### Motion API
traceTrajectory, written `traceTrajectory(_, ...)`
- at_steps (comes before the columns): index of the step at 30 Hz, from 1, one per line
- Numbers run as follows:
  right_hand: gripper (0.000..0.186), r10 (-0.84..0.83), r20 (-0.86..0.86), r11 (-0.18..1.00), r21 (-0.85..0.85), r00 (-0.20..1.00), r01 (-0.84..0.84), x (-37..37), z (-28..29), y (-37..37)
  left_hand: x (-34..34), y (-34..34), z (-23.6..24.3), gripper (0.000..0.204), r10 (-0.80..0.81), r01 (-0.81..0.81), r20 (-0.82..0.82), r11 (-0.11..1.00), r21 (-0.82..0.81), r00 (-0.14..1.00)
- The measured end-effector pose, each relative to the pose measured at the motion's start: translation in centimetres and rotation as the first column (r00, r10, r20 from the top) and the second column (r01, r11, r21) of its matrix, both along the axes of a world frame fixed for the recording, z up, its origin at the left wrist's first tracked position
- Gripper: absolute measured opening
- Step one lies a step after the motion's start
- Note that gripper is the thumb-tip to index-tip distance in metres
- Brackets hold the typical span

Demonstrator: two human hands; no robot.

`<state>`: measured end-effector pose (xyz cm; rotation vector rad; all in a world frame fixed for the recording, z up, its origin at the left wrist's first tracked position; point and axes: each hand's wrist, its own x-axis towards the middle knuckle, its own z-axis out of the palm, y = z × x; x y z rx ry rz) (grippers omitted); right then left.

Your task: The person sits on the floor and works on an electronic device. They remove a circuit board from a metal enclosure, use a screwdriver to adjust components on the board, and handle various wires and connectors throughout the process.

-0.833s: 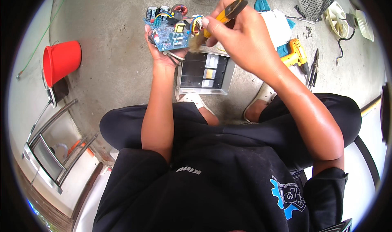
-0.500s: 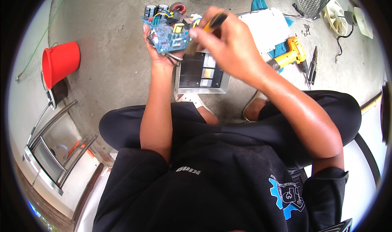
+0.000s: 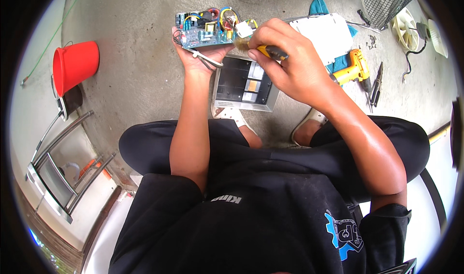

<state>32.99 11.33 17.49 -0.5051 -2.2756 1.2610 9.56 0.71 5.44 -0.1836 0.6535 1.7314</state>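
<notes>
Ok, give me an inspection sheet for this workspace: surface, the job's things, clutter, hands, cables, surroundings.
Surface: bare grey concrete floor, person seated on it.
Job's things: blue circuit board with coils and coloured wires; yellow-handled brush, bristles at the board's right edge.
Clutter: open grey casing under the hands; yellow drill; pliers; white panel on a teal cloth.
Hands: left hand cradles the board from below; right hand grips the brush.
Cables: black lead by the white fan; green cord.
Surroundings: red bucket, metal rack, wire grille.
</notes>
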Motion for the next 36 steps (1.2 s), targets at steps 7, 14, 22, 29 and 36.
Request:
traceTrajectory(7,0.017,0.032,0.103,0.997,0.060,0.994,-0.039,-0.1,-0.4,1.1,0.5,0.2,0.7,0.102,-0.047,0.038,0.086,0.994,0.102,0.995)
traceTrajectory(14,0.020,0.100,0.074,0.992,0.063,0.992,-0.105,-0.3,0.0,0.7,-0.1,-0.4,-0.2,0.094,-0.127,0.083,0.178,0.969,0.234,0.976)
traceTrajectory(22,0.018,0.075,0.117,0.993,0.080,0.990,-0.085,0.0,-0.1,0.8,0.7,-0.1,0.6,0.098,0.015,-0.015,-0.054,1.000,-0.004,0.998)
traceTrajectory(29,0.016,-0.101,0.467,0.990,0.133,0.878,0.043,1.5,1.1,3.0,0.5,0.7,1.5,0.109,0.027,-0.028,0.052,0.999,0.026,0.998)
traceTrajectory(36,0.011,0.013,0.249,0.996,-0.086,0.968,0.009,1.3,1.8,2.9,0.4,0.3,0.6,0.111,-0.058,0.040,0.139,0.992,0.123,0.989)
